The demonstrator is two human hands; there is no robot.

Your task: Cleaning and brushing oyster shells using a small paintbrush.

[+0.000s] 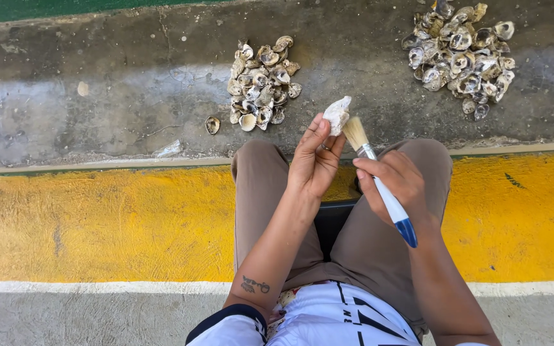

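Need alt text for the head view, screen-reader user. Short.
Seen from above, a seated person's left hand holds a pale shell in its fingers while the right hand holds a paintbrush with its bristles beside the shell. Two piles of shells, a smaller pile and a larger pile, lie on the grey concrete beyond a yellow painted strip.

Daylit grey concrete floor, worn and cracked, meets a yellow painted band edged with a white stripe.
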